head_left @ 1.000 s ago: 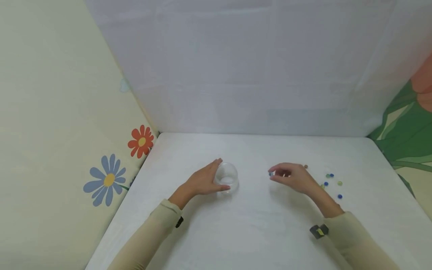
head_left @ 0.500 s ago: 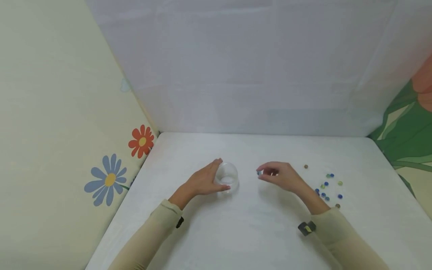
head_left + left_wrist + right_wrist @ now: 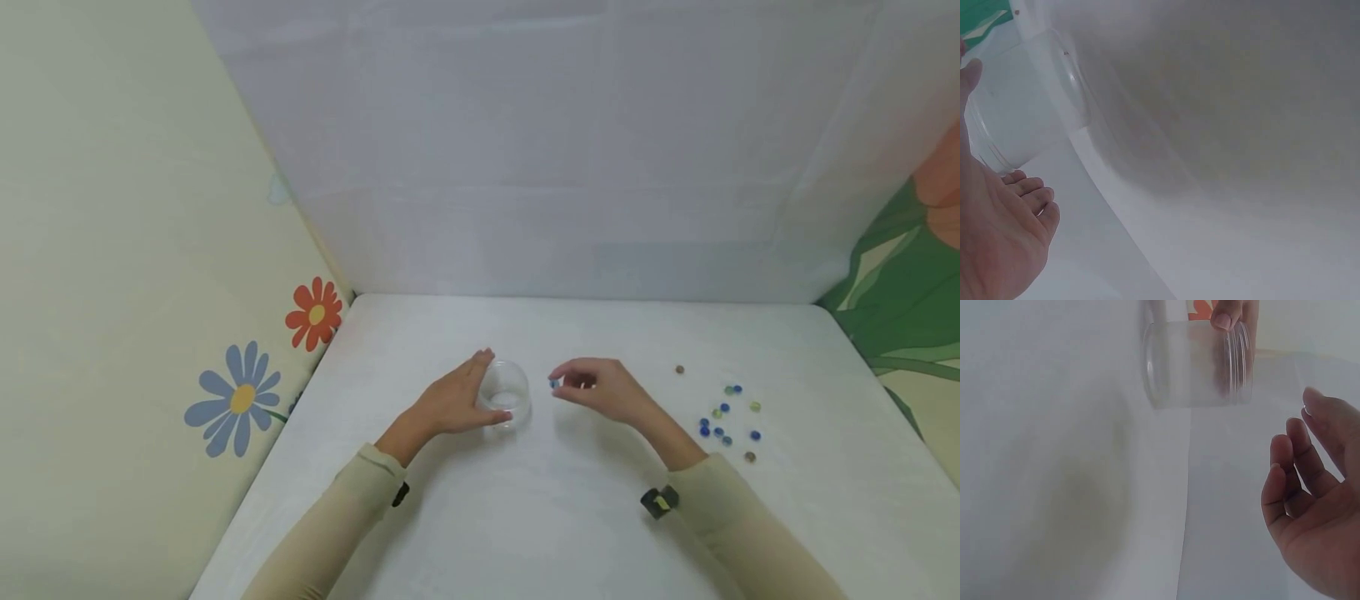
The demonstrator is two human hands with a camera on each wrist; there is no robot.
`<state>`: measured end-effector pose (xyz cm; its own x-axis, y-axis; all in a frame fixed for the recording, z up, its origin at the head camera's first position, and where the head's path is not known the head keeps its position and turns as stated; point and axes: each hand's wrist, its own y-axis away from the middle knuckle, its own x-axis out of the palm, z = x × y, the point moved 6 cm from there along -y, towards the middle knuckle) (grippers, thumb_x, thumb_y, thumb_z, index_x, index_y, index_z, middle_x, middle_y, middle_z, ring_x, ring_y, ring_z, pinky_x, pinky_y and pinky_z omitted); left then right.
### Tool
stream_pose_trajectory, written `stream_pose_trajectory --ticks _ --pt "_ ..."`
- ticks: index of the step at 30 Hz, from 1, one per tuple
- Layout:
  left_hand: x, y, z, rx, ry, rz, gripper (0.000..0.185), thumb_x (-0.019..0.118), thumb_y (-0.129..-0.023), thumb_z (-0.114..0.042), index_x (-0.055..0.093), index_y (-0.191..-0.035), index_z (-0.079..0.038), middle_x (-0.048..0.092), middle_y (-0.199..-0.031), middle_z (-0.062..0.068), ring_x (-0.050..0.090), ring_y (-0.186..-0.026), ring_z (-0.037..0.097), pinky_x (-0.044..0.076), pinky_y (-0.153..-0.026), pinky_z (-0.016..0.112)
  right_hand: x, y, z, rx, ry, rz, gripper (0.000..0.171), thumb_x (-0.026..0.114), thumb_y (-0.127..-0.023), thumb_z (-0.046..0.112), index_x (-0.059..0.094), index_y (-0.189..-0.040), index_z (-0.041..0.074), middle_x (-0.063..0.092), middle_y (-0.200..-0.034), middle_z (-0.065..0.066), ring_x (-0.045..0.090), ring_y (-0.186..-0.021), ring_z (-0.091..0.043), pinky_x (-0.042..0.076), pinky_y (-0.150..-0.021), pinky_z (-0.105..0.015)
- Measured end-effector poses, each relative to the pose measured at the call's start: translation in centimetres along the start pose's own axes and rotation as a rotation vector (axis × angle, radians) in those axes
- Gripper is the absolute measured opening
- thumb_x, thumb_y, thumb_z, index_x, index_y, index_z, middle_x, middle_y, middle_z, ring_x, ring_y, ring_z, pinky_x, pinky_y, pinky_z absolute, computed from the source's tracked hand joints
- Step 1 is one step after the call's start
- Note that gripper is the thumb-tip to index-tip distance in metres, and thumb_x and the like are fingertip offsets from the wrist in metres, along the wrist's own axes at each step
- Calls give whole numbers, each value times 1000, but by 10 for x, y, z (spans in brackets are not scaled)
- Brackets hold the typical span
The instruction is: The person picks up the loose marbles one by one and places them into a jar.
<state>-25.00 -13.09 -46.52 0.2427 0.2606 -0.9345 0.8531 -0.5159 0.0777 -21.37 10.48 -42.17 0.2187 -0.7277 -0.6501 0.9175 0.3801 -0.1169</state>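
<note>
Our clear jar (image 3: 504, 393) stands mid-worktop (image 3: 525, 517), our left hand (image 3: 450, 404) curled round its left side, our right hand (image 3: 592, 390) just right of its rim pinching a blue bead (image 3: 554, 382), loose beads (image 3: 723, 421) scattered far right, bare surface toward the near edge.

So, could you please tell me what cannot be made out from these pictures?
- Bead pinched by the right hand: tiny in the head view, out of sight in the right wrist view.
- Jar contents: clear wall and glare, left hand covers one side.
- Loose beads: too small to count surely.
</note>
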Motion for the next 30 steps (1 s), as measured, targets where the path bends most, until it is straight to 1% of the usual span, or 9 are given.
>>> stream_pose_trajectory --ticks 4,12,17,21,25,30 --pt "-1 0 0 -1 6 -1 116 63 -81 -78 15 -163 -12 22 -168 11 30 -151 29 37 -115 50 3 -4 4 -37 -1 -2 23 75 -93 23 75 -113 11 67 -85 5 58 -78 -12 51 -69 -26" --pt "0 -1 1 -4 22 -1 115 64 -81 -77 16 -163 -12 23 -168 10 34 -149 30 40 -113 50 12 -13 8 -33 4 28 23 76 -93 22 75 -113 12 67 -86 5 59 -79 -12 52 -72 -27" --pt "0 -1 2 -16 91 5 115 67 -79 -76 19 -162 -12 23 -168 9 39 -146 30 43 -110 52 17 -19 13 -45 -7 34 21 76 -92 20 76 -112 13 67 -85 5 58 -78 -12 52 -71 -26" --pt "-1 0 1 -17 126 -7 113 71 -79 -72 21 -162 -11 24 -167 10 38 -146 31 42 -110 53 21 -23 15 -57 -22 36 21 76 -92 18 76 -111 11 67 -84 4 58 -77 -12 51 -69 -26" --pt "1 2 0 -37 126 -4 113 70 -80 -71 21 -162 -11 26 -166 12 39 -146 32 42 -110 54 27 -26 15 -49 -30 49 22 77 -92 20 75 -112 11 67 -85 5 58 -77 -12 52 -71 -25" --pt "3 4 1 -54 107 -5 113 70 -79 -72 22 -162 -11 28 -165 14 43 -143 33 45 -107 54 31 -27 18 -67 -31 45 21 76 -92 19 75 -111 11 67 -84 4 59 -77 -11 52 -70 -25"
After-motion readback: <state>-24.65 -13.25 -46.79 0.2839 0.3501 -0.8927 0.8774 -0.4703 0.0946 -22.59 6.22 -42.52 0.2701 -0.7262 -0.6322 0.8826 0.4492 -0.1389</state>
